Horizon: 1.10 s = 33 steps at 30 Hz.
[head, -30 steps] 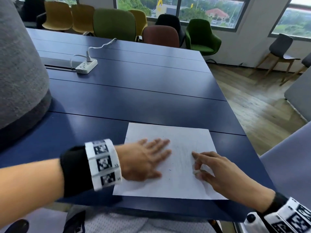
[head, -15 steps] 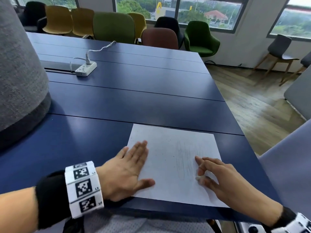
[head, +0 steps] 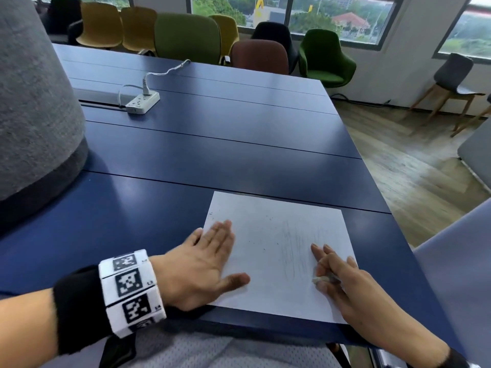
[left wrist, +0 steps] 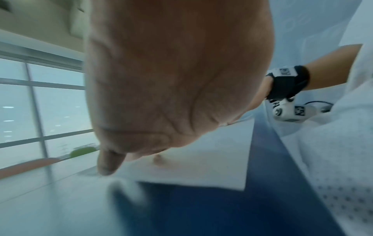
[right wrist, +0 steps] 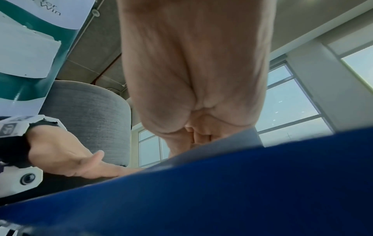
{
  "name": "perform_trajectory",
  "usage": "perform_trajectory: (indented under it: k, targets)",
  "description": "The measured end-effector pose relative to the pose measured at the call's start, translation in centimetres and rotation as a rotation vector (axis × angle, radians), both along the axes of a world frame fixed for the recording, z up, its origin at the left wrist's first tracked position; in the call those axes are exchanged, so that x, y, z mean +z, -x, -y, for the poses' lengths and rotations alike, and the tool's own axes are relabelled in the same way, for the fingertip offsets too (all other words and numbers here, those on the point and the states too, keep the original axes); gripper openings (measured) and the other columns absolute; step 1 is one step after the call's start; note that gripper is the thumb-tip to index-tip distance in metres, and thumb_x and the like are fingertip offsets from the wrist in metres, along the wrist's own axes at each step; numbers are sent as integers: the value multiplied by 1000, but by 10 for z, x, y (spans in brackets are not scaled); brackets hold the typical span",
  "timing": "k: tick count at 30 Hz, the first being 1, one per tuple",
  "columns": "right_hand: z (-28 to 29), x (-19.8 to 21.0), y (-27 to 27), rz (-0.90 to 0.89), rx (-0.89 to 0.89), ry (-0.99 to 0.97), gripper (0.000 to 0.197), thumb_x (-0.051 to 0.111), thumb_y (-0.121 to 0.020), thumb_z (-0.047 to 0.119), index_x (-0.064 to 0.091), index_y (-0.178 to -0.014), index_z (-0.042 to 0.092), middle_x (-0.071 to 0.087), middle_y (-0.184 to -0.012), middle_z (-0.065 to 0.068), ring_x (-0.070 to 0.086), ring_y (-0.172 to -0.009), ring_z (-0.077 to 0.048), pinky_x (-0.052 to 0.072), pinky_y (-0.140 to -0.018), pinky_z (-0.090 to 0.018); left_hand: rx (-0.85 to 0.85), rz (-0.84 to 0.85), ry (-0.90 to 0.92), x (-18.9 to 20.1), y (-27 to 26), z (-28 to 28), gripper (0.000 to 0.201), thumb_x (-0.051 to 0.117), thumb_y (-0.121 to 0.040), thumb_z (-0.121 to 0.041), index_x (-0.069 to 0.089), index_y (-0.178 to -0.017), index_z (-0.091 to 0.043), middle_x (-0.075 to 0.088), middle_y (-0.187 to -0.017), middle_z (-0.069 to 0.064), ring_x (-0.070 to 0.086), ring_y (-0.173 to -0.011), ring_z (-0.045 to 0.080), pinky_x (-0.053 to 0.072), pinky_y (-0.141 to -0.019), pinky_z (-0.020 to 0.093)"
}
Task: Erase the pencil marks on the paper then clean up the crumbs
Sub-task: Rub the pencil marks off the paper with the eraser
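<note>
Bare blue desk (head: 239, 144) beyond the paper (head: 279, 235), grey fabric partition (head: 34, 110) crowding the left, power strip (head: 142, 102) far left.

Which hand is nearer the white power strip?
Left. The left hand lies on the paper's left edge, below the power strip; the right hand sits farther right.

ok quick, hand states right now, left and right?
Left hand: open, flat, resting on the left edge of the paper.
Right hand: closed, pinching a small eraser against the paper.
</note>
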State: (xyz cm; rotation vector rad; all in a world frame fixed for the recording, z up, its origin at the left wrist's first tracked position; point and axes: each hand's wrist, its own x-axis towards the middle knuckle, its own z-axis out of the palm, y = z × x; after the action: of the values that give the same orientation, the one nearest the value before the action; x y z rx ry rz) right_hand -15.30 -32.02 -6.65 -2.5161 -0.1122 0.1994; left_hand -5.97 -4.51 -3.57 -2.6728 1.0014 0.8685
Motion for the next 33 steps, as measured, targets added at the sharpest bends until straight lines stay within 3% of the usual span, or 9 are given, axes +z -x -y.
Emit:
perform_trajectory:
  k: [3, 8, 12, 17, 21, 23, 26, 30, 33]
  targets:
    - [-3, -1, 4, 14, -32, -67, 15, 52, -98, 18, 44, -89, 28, 29, -150, 24, 5, -142, 16, 1, -122, -24, -208, 12, 73, -1, 13, 29, 100, -5, -71, -80, -27, -147, -19, -42, -147, 0, -35, -140, 15, -17, -117, 36]
    - [-1, -5, 7, 35, -48, -119, 11, 53, -98, 15, 49, -95, 25, 29, -149, 29, 8, -140, 20, -1, -123, -22, -457, 37, 186, -16, 17, 69, 84, 13, -91, -72, -21, -152, -24, -36, -153, -3, -35, -140, 12, -21, -115, 37]
    - [-1, -6, 8, 39, -61, -133, 13, 51, -99, 17, 45, -90, 24, 28, -149, 29, 6, -139, 22, -5, -118, -11, -334, 40, 104, -17, 0, 50, 87, 11, -90, -73, -25, -149, -21, -39, -151, -3, -37, -138, 10, -20, -116, 37]
    - [-1, -9, 10, 51, -53, -114, 10, 49, -100, 22, 44, -93, 28, 24, -150, 31, 3, -138, 24, -8, -116, -9, -45, 101, -11, -7, -32, 27, 107, -13, -62, -82, -31, -142, -13, -41, -147, 4, -34, -139, 15, -15, -118, 37]
    - [-1, -11, 9, 69, -67, -108, 9, 50, -99, 22, 46, -94, 29, 25, -148, 34, 3, -138, 24, -4, -121, -18, -392, 59, 71, -12, 10, 48, 94, -4, -77, -79, -29, -146, -22, -41, -150, 0, -40, -136, 13, -21, -115, 39]
    - [-1, -11, 9, 79, -69, -99, 6, 51, -99, 24, 50, -104, 26, 23, -147, 37, 1, -137, 25, -6, -118, -12, -470, 12, 130, -15, 29, 53, 88, 10, -88, -76, -27, -149, -23, -40, -151, -3, -40, -137, 10, -27, -112, 37]
    - [-1, -11, 9, 87, -61, -118, 13, 52, -99, 23, 45, -97, 34, 26, -148, 33, 4, -139, 23, -6, -118, -12, -317, 24, 84, -15, 13, 40, 87, 9, -88, -74, -28, -148, -22, -41, -150, -3, -39, -138, 10, -23, -114, 37]
    - [-1, -11, 10, 77, -54, -98, 25, 50, -100, 23, 37, -94, 45, 24, -148, 35, 2, -139, 23, -4, -122, -21, -29, 78, -46, -6, -32, 21, 109, -10, -65, -83, -27, -148, -13, -39, -150, 1, -32, -142, 15, -15, -118, 38]
    - [-1, -11, 10, 69, -69, -103, 16, 49, -100, 23, 41, -92, 35, 23, -148, 36, 2, -137, 24, -4, -121, -18, -10, 120, -11, -1, -46, 36, 96, 4, -85, -75, -20, -151, -11, -36, -154, 3, -29, -143, 15, -12, -119, 40]
